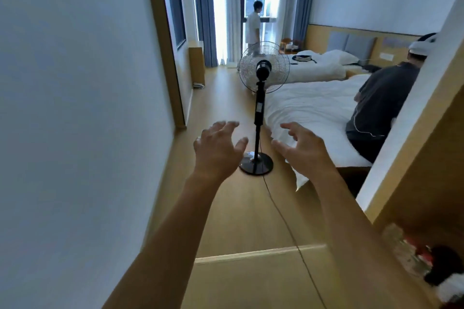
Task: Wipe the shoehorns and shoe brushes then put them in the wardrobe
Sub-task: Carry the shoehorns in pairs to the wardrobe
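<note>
My left hand [217, 149] and my right hand [302, 147] are stretched out in front of me at about the same height, fingers spread and loosely bent, holding nothing. They hang in the air over the wooden floor, one on each side of a standing fan's pole. No shoehorn and no shoe brush can be made out. A wooden cabinet side [411, 163] rises at the right edge, and a blurred shelf corner with small items [414, 256] shows below it.
A black standing fan [259, 108] stands on the floor just beyond my hands, its cord [288, 228] trailing toward me. A white bed [313, 108] lies to the right with a person sitting [381, 108] on it. Another person stands [253, 27] at the far window. A white wall [75, 108] fills the left.
</note>
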A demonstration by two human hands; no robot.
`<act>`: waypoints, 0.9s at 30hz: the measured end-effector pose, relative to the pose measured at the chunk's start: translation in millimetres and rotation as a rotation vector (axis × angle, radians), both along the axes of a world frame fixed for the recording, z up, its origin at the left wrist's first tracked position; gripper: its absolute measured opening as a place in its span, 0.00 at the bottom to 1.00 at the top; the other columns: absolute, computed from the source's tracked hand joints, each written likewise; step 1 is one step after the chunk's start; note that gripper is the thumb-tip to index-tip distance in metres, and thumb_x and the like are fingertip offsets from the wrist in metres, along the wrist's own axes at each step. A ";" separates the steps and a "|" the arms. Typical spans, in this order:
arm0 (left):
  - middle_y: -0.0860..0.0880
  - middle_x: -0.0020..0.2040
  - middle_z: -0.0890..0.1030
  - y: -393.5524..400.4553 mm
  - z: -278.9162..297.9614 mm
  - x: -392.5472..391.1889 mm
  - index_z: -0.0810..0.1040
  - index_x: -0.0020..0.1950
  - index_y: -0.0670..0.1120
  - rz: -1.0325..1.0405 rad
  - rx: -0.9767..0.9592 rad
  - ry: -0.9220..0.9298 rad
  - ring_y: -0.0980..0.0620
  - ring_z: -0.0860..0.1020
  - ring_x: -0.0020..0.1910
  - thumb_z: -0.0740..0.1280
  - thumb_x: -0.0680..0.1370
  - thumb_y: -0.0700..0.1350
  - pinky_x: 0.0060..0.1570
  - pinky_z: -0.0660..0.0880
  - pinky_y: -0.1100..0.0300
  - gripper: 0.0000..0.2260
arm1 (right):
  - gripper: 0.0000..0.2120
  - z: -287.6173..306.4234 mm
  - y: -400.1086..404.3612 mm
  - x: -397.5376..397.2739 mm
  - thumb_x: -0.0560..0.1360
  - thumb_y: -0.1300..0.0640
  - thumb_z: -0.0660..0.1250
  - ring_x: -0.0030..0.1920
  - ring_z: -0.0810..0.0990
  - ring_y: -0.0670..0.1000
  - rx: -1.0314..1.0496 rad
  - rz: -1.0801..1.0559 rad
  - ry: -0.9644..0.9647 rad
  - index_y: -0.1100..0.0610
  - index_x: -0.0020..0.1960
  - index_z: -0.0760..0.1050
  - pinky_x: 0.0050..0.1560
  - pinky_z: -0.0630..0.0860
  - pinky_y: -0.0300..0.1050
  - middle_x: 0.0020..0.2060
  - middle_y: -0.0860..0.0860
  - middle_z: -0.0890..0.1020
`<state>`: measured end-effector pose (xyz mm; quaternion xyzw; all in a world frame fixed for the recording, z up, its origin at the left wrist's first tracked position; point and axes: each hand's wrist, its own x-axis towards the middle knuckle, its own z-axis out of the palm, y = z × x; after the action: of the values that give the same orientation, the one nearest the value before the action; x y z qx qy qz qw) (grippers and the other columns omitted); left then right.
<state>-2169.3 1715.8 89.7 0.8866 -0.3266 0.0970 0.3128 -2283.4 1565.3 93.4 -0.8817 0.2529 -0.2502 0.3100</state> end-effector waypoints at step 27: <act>0.53 0.69 0.73 -142.4 -26.1 511.4 0.71 0.70 0.54 0.199 -0.067 0.116 0.49 0.70 0.68 0.65 0.78 0.56 0.67 0.67 0.47 0.20 | 0.25 -38.2 -153.6 535.4 0.76 0.45 0.69 0.66 0.75 0.51 0.036 0.174 0.109 0.47 0.71 0.71 0.67 0.72 0.52 0.66 0.50 0.77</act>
<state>-1657.9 1573.4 63.6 0.9079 -0.2148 0.0870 0.3492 -1748.0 1411.7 55.1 -0.9069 0.1960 -0.1696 0.3321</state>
